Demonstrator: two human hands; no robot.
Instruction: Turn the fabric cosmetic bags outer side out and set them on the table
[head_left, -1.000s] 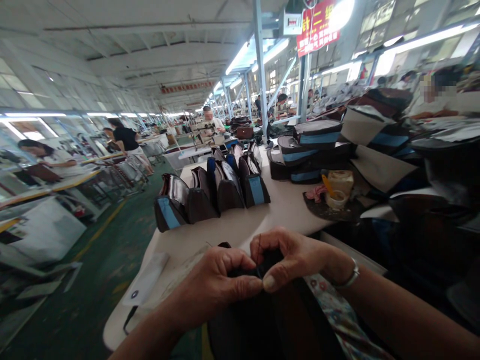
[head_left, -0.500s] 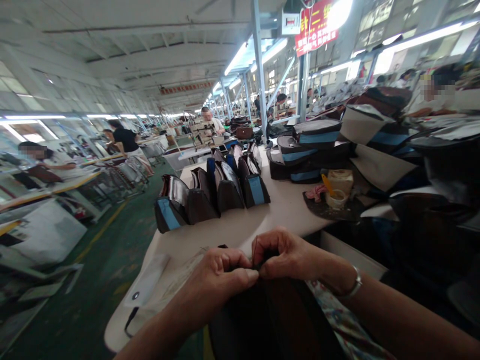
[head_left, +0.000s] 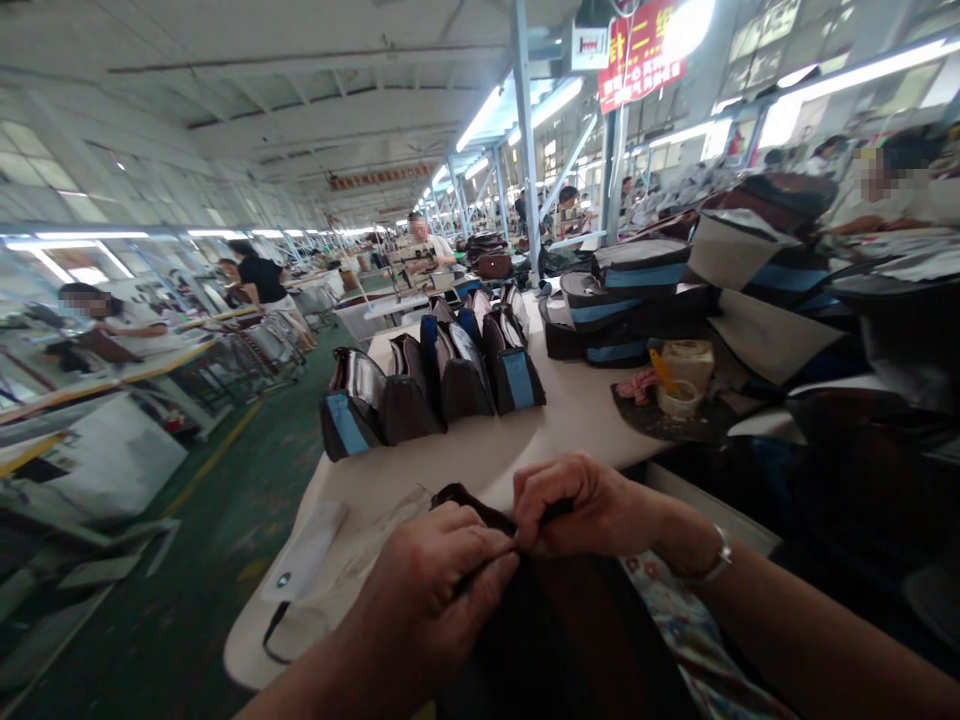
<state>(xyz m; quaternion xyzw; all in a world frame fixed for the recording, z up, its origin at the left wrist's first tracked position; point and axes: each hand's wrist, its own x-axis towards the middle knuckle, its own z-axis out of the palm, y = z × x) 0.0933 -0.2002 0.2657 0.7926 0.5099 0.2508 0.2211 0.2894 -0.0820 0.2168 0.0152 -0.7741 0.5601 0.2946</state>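
Observation:
A dark bag (head_left: pixel 577 640) with a brownish stripe lies close to my body, below both hands. My left hand (head_left: pixel 439 575) pinches its upper edge between thumb and fingers. Right beside it, my right hand (head_left: pixel 577 505) is closed on the same edge, its fingertips almost touching the left ones. Anything small between the fingertips is too dark to make out. A dark rim of the bag rises behind my left hand. Beyond my hands, several dark bags (head_left: pixel 469 385), some with blue panels, stand in a row on the pale table (head_left: pixel 420 465).
A white device (head_left: pixel 311 550) with a black cable lies at the table's left edge. To the right stand a pot (head_left: pixel 681 398) with a yellow-handled tool, a pink cloth (head_left: pixel 636 388) and stacked bag pieces (head_left: pixel 630 300). Several people work at tables farther off.
My left hand has turned and drawn slightly down and left, showing more of the bag's dark rim. A thin dark line above my right fingers no longer shows. The view has shifted slightly.

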